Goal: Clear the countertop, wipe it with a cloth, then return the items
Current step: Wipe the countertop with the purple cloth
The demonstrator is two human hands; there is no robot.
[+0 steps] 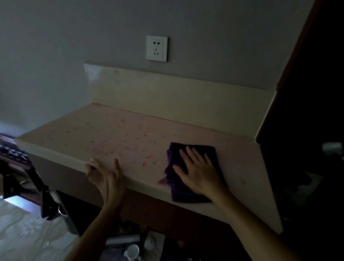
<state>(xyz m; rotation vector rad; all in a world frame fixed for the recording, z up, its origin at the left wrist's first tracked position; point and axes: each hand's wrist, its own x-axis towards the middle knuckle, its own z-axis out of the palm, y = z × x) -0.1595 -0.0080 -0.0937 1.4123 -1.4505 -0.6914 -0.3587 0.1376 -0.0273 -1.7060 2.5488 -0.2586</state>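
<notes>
A pale countertop [115, 135] with red flecks across its surface runs along the wall. A folded dark purple cloth [176, 156] lies on its right front part. My right hand [197, 171] presses flat on the cloth with fingers spread. My left hand [106, 176] rests at the front edge of the counter, fingers apart, holding nothing. Nothing else stands on the counter.
A white wall socket [156, 48] sits above the cream backsplash [168, 98]. Below the counter, on the floor, are a white cup [132, 252] and other small items. A dark wooden rack [18, 163] stands at left, a dark panel [316, 97] at right.
</notes>
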